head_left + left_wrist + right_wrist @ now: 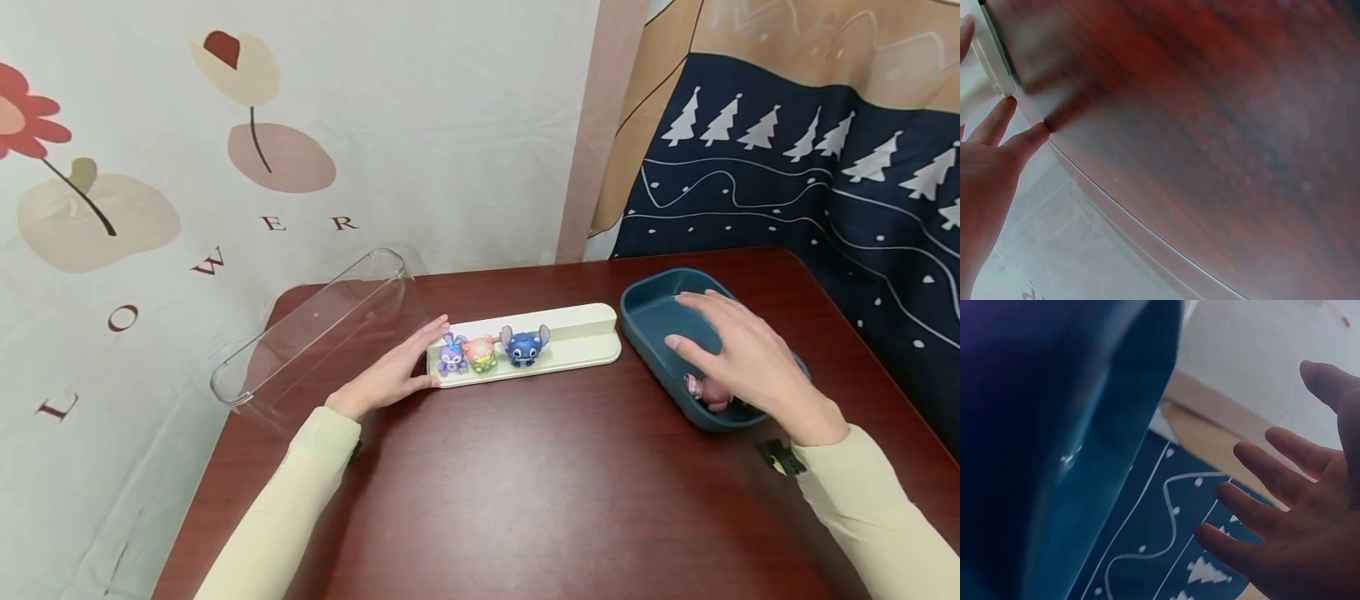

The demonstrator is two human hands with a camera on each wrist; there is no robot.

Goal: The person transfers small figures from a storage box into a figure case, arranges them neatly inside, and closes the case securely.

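Note:
My left hand (386,375) touches the left end of a long cream tray (581,350), thumb and fingers spread around that end. Lined up in the tray's left and middle part are a purple rabbit figurine (452,357), a pink figurine with green and yellow below (481,355) and a blue big-eared figurine (524,348). Above a dark blue bin (651,357) hovers my right hand (753,367), its fingers extended and holding nothing. Partly hidden beneath it, a brown and pink figurine (717,396) lies in the bin. The right wrist view shows the right hand (1291,512) with spread fingers beside the bin's wall (1116,425).
A clear plastic cover (315,333) stands at the table's back left, near a printed curtain (465,125). The dark red wooden table (525,492) ends at the back against this curtain, with a navy tree-patterned cloth (750,183) at the right.

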